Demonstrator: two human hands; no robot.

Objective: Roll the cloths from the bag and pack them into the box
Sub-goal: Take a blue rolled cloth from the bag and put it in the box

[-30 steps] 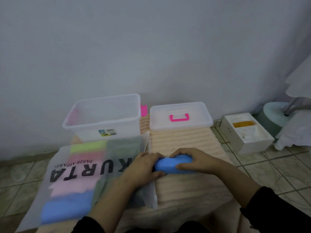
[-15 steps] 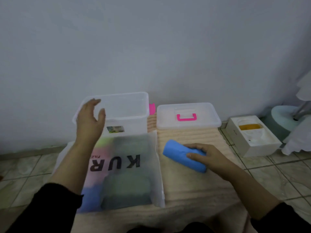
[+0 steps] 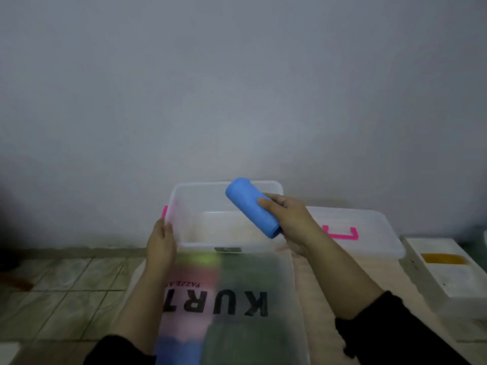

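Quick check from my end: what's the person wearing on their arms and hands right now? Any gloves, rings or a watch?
Both arms wear dark, black-looking sleeves pushed up toward the elbows, leaving the forearms bare. The left hand and right hand are bare: no gloves. No watch, ring or wristband shows on either, though the frame is somewhat blurred, so a thin ring could go unseen.

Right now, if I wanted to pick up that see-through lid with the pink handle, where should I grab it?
Probably by the pink handle, from above. The lid lies flat beside the box, handle facing up, so fingers can hook under it. Its edges look low and smooth, harder to pinch.
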